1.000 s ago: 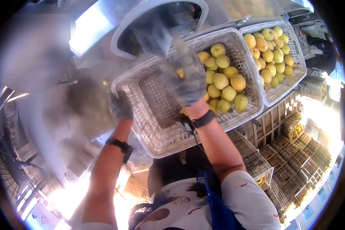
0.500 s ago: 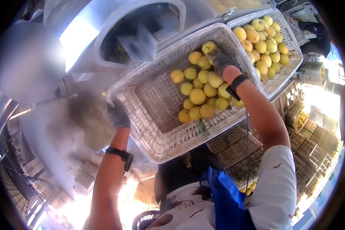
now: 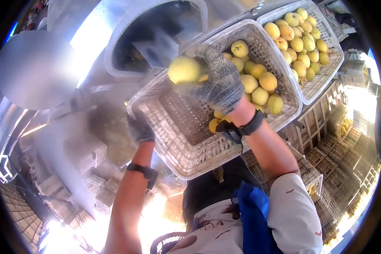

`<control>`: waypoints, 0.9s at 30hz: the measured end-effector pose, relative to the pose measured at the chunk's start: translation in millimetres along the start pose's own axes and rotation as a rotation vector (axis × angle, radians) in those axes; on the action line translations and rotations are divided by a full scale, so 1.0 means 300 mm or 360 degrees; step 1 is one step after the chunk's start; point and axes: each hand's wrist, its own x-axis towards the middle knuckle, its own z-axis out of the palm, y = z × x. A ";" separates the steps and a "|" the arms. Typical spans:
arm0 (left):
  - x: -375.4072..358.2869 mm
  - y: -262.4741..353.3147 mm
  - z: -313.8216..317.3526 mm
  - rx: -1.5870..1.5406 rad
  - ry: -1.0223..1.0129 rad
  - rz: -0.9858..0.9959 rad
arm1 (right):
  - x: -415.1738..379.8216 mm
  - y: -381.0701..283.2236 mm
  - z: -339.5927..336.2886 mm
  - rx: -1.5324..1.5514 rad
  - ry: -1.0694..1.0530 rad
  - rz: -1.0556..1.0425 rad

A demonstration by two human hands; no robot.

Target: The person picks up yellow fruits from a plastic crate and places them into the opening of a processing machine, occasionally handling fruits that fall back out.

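Observation:
My right hand (image 3: 216, 80), in a grey knit glove, is raised over the near crate and closed round a yellow fruit (image 3: 184, 70). A bit of a second fruit shows between its fingers. Below it, the pale plastic crate (image 3: 190, 163) holds a pile of yellow-orange fruit (image 3: 260, 96) toward its right side, partly hidden by my right hand and wrist. My left hand (image 3: 139, 127), also gloved, is wrapped round the crate's left rim.
A second crate (image 3: 335, 63) full of similar fruit stands at the upper right. Behind the near crate is a metal machine with an oval opening (image 3: 156, 34) and a metal plate (image 3: 160, 48). Stacked crates (image 3: 343, 161) fill the lower right.
My right hand has left the fruit pile and moved left and up, now with a fruit in it. My left hand keeps its place on the rim. The view has shifted slightly.

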 end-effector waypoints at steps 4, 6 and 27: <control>0.010 -0.021 -0.004 0.0200 -0.0014 -0.0019 | 0.064 0.047 0.156 0.0135 0.0383 -0.0162; 0.014 -0.047 0.000 0.0282 0.0031 -0.0031 | 0.056 0.063 0.179 -0.0436 0.0412 -0.0340; -0.053 0.085 -0.022 0.0472 0.0024 -0.0095 | 0.064 0.070 0.246 -0.0613 0.0673 -0.0542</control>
